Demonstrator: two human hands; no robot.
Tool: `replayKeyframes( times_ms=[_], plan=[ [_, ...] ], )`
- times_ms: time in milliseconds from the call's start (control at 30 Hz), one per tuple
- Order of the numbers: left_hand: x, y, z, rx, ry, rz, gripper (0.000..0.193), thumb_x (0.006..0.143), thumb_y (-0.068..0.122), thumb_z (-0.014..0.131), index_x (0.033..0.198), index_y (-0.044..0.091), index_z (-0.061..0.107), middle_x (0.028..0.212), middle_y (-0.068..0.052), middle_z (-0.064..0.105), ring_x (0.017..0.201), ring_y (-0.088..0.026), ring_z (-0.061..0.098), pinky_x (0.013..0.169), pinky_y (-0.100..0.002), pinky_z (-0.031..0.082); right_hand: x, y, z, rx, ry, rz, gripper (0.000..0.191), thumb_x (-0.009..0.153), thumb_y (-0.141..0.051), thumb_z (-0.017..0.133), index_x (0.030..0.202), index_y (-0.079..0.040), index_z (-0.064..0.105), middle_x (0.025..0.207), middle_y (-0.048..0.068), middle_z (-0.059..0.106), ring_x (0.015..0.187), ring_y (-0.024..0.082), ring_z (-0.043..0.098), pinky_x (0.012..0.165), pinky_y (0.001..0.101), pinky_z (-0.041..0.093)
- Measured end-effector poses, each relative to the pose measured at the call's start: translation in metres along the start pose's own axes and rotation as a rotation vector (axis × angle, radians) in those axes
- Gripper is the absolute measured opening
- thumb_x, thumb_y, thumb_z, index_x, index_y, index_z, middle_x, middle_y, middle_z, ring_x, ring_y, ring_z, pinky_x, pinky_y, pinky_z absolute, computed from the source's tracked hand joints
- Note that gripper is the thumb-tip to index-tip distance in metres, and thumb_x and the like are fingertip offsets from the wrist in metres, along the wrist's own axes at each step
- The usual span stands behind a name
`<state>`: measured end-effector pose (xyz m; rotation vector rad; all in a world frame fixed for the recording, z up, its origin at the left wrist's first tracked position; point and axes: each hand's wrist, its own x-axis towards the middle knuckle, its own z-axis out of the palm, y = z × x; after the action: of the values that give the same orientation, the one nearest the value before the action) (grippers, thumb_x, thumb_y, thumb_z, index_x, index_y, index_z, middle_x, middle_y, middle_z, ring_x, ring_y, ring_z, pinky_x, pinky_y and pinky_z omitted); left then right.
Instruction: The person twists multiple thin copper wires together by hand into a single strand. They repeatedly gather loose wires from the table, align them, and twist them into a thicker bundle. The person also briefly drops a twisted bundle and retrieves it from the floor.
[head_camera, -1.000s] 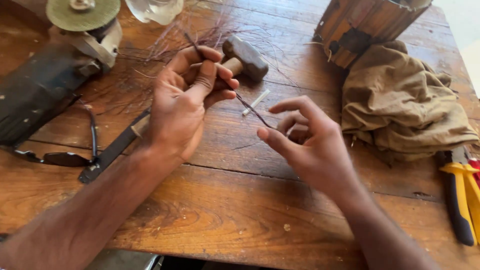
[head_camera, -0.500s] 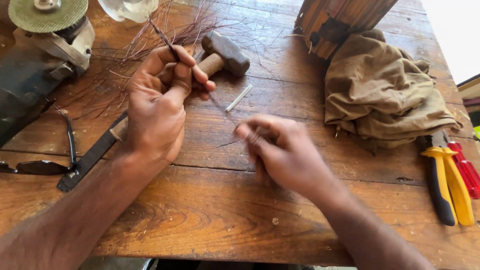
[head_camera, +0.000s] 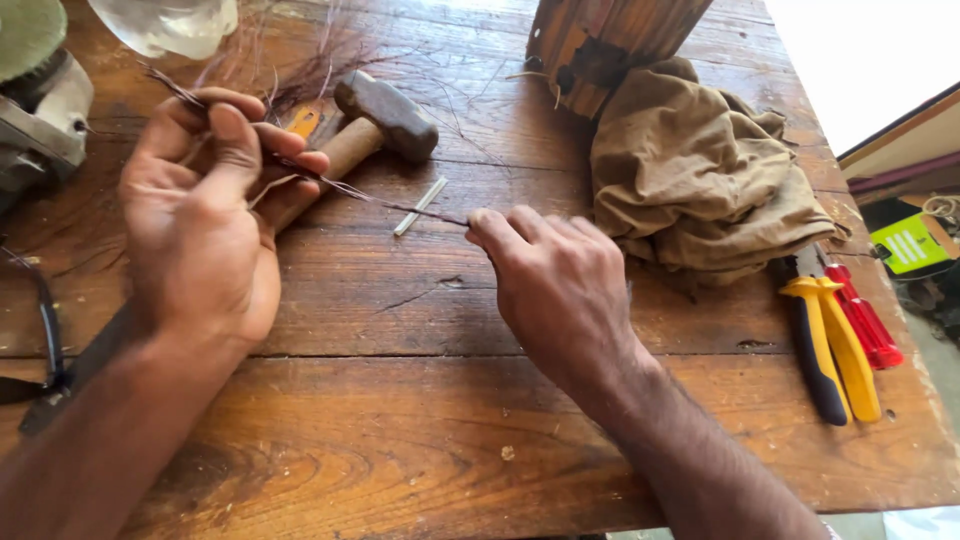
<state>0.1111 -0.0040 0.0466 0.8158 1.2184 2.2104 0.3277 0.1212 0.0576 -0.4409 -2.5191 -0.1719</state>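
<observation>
My left hand (head_camera: 205, 215) is raised over the wooden table (head_camera: 400, 420) and pinches one end of a thin bundle of reddish wire strands (head_camera: 385, 203). My right hand (head_camera: 560, 285) pinches the other end, and the strands run taut between the two hands. A loose heap of the same wire (head_camera: 310, 60) lies behind the left hand. A hammer (head_camera: 365, 130) with a wooden handle lies under the stretched strands. A short pale metal strip (head_camera: 420, 205) rests on the table beside the strands.
A crumpled tan cloth (head_camera: 700, 180) lies at the right, next to a wooden cylinder (head_camera: 610, 40). Yellow-handled pliers (head_camera: 830, 335) and a red-handled screwdriver (head_camera: 862, 320) sit near the right edge. An angle grinder (head_camera: 40, 100) and a black cable (head_camera: 45, 330) are at the left.
The right hand closed on the strands and drew rightward, pulling them straight. The left hand kept its grip. The camera moved closer.
</observation>
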Motion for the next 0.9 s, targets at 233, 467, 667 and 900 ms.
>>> replayKeyframes(
  times_ms=[233,467,667,900],
  plan=[
    [0.009,0.000,-0.018,-0.104,-0.011,0.028,0.013,0.122,0.010,0.055,0.112,0.006,0.063,0.092,-0.008,0.070,0.081,-0.020,0.069,0.064,-0.027,0.051,0.007,-0.002,-0.009,0.965,-0.498,0.469,0.021,0.093,-0.023,0.069,0.112,-0.014,0.067,0.074,-0.003,0.070,0.060,0.007,0.060,0.052,0.0264,0.050],
    [0.018,-0.001,-0.027,-0.147,0.107,0.013,0.009,0.118,0.012,0.056,0.113,0.008,0.063,0.090,-0.007,0.068,0.081,-0.020,0.068,0.066,-0.030,0.053,0.004,-0.006,-0.003,0.126,0.110,-0.099,0.017,0.105,-0.025,0.067,0.110,-0.009,0.074,0.080,0.001,0.070,0.065,0.012,0.060,0.063,0.0310,0.048],
    [0.021,-0.008,-0.030,-0.215,0.053,0.053,0.010,0.121,0.009,0.055,0.113,0.008,0.062,0.092,-0.006,0.065,0.079,-0.018,0.063,0.064,-0.026,0.045,-0.001,-0.004,-0.011,0.916,-0.420,0.421,0.017,0.104,-0.027,0.068,0.106,-0.011,0.073,0.083,0.000,0.072,0.070,0.012,0.061,0.068,0.0322,0.049],
    [0.022,0.001,-0.030,-0.159,0.090,0.101,0.009,0.120,0.008,0.056,0.113,0.006,0.061,0.094,-0.008,0.066,0.082,-0.021,0.065,0.067,-0.029,0.048,0.007,-0.005,-0.013,0.826,-0.140,0.423,0.018,0.101,-0.029,0.073,0.102,-0.010,0.072,0.084,0.001,0.073,0.072,0.010,0.062,0.066,0.0307,0.051]
  ],
)
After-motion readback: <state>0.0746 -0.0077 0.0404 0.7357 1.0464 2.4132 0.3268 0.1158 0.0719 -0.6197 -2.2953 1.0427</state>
